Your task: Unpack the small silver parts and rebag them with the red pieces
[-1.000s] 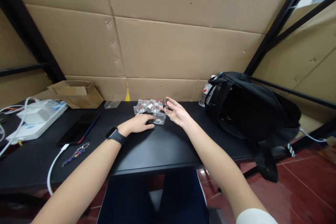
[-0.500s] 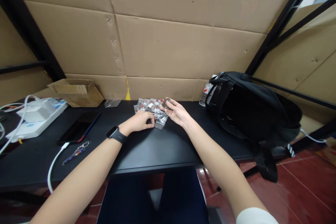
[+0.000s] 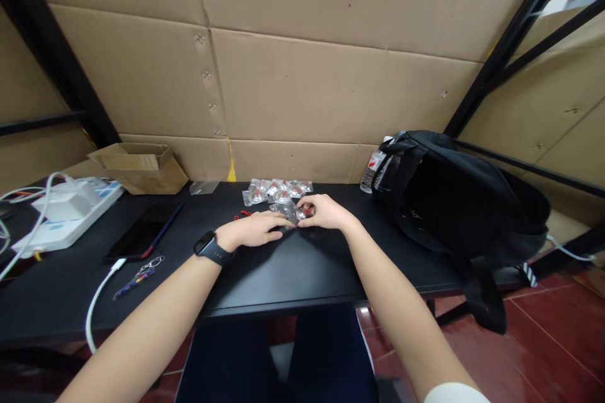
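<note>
My right hand (image 3: pixel 327 211) curls its fingers and thumb round a shiny, round metallic piece (image 3: pixel 302 213) with a red part on it. Its exact kind is too small to tell. Beside it, my left hand (image 3: pixel 261 228) lies low over the table with fingers stretched out and thumb apart. Its fingertips reach a crinkled clear plastic bag (image 3: pixel 282 208), partly covered by the hand. Behind both hands, several similar round pieces in clear bags (image 3: pixel 275 188) lie in a cluster. Small red strips (image 3: pixel 245 213) lie just past my left hand.
On the left are an open cardboard box (image 3: pixel 154 170), a white power strip (image 3: pixel 70 220), a dark phone (image 3: pixel 137 233) with a pen, and a keychain (image 3: pixel 137 280). A black backpack (image 3: pixel 454 201) and a water bottle (image 3: pixel 372 171) stand on the right. Cardboard walls the back.
My right hand has come down toward the table with the round piece. My left hand's fingers have straightened over the bag. The bagged cluster and red strips are now uncovered.
</note>
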Action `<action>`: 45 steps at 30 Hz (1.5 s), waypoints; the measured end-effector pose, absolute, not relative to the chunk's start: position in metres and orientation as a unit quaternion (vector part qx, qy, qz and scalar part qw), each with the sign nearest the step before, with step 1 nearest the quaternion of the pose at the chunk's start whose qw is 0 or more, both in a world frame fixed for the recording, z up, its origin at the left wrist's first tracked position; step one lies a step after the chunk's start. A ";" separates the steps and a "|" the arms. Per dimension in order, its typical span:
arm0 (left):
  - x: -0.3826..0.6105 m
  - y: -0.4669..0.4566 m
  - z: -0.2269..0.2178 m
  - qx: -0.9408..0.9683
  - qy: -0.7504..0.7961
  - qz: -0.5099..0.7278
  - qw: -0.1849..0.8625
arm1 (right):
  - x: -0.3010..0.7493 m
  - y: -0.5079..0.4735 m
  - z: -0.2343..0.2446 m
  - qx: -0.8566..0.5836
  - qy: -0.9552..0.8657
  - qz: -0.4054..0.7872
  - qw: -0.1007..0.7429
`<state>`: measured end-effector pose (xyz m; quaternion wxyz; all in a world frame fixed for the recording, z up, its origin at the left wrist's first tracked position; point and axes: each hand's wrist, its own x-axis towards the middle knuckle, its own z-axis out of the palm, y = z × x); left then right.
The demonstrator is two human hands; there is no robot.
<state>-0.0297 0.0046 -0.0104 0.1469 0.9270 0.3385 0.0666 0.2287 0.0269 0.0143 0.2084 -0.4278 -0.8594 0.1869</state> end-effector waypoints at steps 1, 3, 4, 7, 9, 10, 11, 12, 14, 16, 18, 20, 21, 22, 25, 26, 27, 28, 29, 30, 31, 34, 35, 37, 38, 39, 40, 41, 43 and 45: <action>-0.028 0.002 -0.010 0.924 0.350 0.053 0.146 | 0.229 0.026 0.016 -0.434 -0.861 0.189 0.189; -0.025 -0.003 -0.008 0.916 0.376 0.033 0.137 | 0.231 0.024 0.019 -0.444 -0.862 0.183 0.161; -0.023 -0.005 -0.007 0.913 0.385 0.029 0.131 | 0.233 0.023 0.021 -0.450 -0.863 0.176 0.149; -0.018 -0.008 -0.006 0.910 0.395 0.024 0.122 | 0.237 0.024 0.023 -0.462 -0.864 0.171 0.100; -0.017 -0.008 -0.005 0.912 0.390 0.015 0.130 | 0.240 0.026 0.022 -0.467 -0.863 0.177 0.073; -0.017 -0.008 -0.005 0.912 0.386 0.012 0.136 | 0.240 0.027 0.020 -0.468 -0.863 0.178 0.068; -0.017 -0.008 -0.006 0.913 0.382 0.010 0.141 | 0.239 0.029 0.018 -0.470 -0.862 0.177 0.068; -0.017 -0.007 -0.006 0.914 0.378 0.010 0.146 | 0.238 0.030 0.016 -0.471 -0.862 0.173 0.074; -0.018 -0.007 -0.006 0.915 0.375 0.014 0.150 | 0.235 0.033 0.011 -0.468 -0.863 0.163 0.096; -0.019 -0.007 -0.006 0.915 0.372 0.020 0.155 | 0.231 0.035 0.007 -0.461 -0.865 0.153 0.124; -0.019 -0.007 -0.005 0.914 0.372 0.021 0.160 | 0.227 0.035 0.005 -0.458 -0.865 0.146 0.145; -0.018 -0.007 -0.005 0.913 0.373 0.023 0.165 | 0.226 0.035 0.005 -0.458 -0.863 0.144 0.157; -0.018 -0.007 -0.004 0.912 0.374 0.026 0.167 | 0.227 0.034 0.005 -0.456 -0.863 0.147 0.159; -0.018 -0.007 -0.004 0.911 0.374 0.029 0.169 | 0.229 0.033 0.006 -0.450 -0.865 0.156 0.158; -0.018 -0.007 -0.002 0.909 0.376 0.032 0.176 | 0.234 0.034 0.009 -0.426 -0.871 0.197 0.143; -0.018 -0.007 -0.001 0.909 0.378 0.028 0.176 | 0.236 0.034 0.009 -0.420 -0.872 0.208 0.139; -0.018 -0.008 -0.001 0.908 0.379 0.024 0.175 | 0.237 0.035 0.008 -0.417 -0.873 0.212 0.139; -0.018 -0.008 -0.001 0.909 0.379 0.020 0.174 | 0.236 0.036 0.007 -0.415 -0.874 0.210 0.144; -0.018 -0.008 0.000 0.910 0.376 0.018 0.173 | 0.235 0.037 0.006 -0.412 -0.876 0.202 0.151; -0.018 -0.008 0.000 0.912 0.372 0.019 0.171 | 0.233 0.038 0.004 -0.410 -0.878 0.189 0.158; -0.018 -0.007 0.000 0.915 0.366 0.020 0.169 | 0.230 0.038 0.003 -0.414 -0.879 0.171 0.165; -0.020 -0.006 -0.001 0.921 0.353 0.020 0.162 | 0.222 0.038 -0.001 -0.457 -0.864 0.104 0.186; -0.020 -0.006 -0.001 0.923 0.350 0.020 0.161 | 0.221 0.038 -0.001 -0.474 -0.855 0.088 0.191; -0.022 -0.005 -0.002 0.923 0.347 0.025 0.163 | 0.221 0.038 -0.001 -0.485 -0.849 0.083 0.191; -0.022 -0.004 -0.003 0.923 0.347 0.029 0.165 | 0.222 0.038 -0.001 -0.477 -0.854 0.094 0.186; -0.023 -0.004 -0.003 0.922 0.348 0.031 0.166 | 0.223 0.038 -0.001 -0.466 -0.860 0.107 0.180; -0.023 -0.004 -0.004 0.922 0.348 0.032 0.166 | 0.224 0.039 -0.001 -0.455 -0.865 0.118 0.174; -0.023 -0.003 -0.004 0.921 0.350 0.030 0.165 | 0.225 0.039 -0.001 -0.449 -0.868 0.123 0.172; -0.023 -0.003 -0.004 0.920 0.356 0.024 0.162 | 0.224 0.040 -0.002 -0.455 -0.865 0.116 0.178; -0.022 -0.003 -0.005 0.919 0.358 0.028 0.163 | 0.221 0.041 -0.004 -0.473 -0.854 0.099 0.192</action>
